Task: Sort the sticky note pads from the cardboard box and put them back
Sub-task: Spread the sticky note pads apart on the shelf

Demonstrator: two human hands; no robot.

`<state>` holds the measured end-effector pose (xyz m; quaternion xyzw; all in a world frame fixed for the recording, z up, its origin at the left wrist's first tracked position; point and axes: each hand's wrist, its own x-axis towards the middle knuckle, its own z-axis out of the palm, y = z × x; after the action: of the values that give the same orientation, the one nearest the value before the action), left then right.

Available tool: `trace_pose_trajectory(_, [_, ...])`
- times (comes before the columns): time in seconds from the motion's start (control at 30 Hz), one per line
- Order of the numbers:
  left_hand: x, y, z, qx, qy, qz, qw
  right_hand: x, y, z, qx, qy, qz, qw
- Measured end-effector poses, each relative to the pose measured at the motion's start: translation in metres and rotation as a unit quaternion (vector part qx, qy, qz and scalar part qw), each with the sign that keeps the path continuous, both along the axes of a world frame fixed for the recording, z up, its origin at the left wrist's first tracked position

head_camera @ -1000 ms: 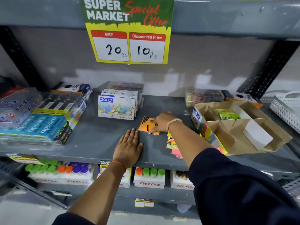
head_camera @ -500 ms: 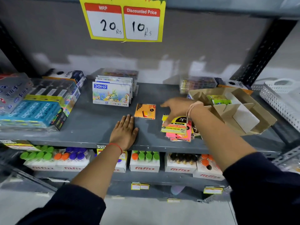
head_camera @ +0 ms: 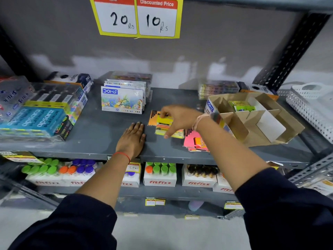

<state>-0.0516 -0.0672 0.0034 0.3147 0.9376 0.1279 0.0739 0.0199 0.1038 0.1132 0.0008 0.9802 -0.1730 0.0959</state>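
Observation:
My right hand (head_camera: 177, 119) grips a yellow sticky note pad (head_camera: 163, 126) by its top, held just right of an orange pad (head_camera: 152, 118) that lies flat on the grey shelf (head_camera: 100, 139). Pink and orange pads (head_camera: 193, 141) lie in a small pile under my right forearm. The cardboard box (head_camera: 252, 121) with dividers stands tilted at the right, with a green pad (head_camera: 240, 105) in a back compartment. My left hand (head_camera: 132, 139) rests flat, palm down, on the shelf near its front edge, holding nothing.
A DOMS pastel box stack (head_camera: 122, 101) stands behind the orange pad. Apsara pencil packs (head_camera: 36, 114) fill the left. A white mesh basket (head_camera: 311, 109) sits at the far right. Fitfizz bottle boxes (head_camera: 160, 173) line the shelf below.
My right hand left the orange pad on the shelf, went right to the pile, took a yellow pad and carried it left toward the orange one. My left hand stayed flat.

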Motion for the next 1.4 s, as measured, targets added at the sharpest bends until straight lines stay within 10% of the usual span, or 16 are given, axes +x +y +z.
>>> trace_pose_trajectory(1.4, [-0.005,0.0,-0.003,0.01,0.023,0.01,1.0,-0.024,0.062,0.0,0.053,-0.041,-0.136,0.988])
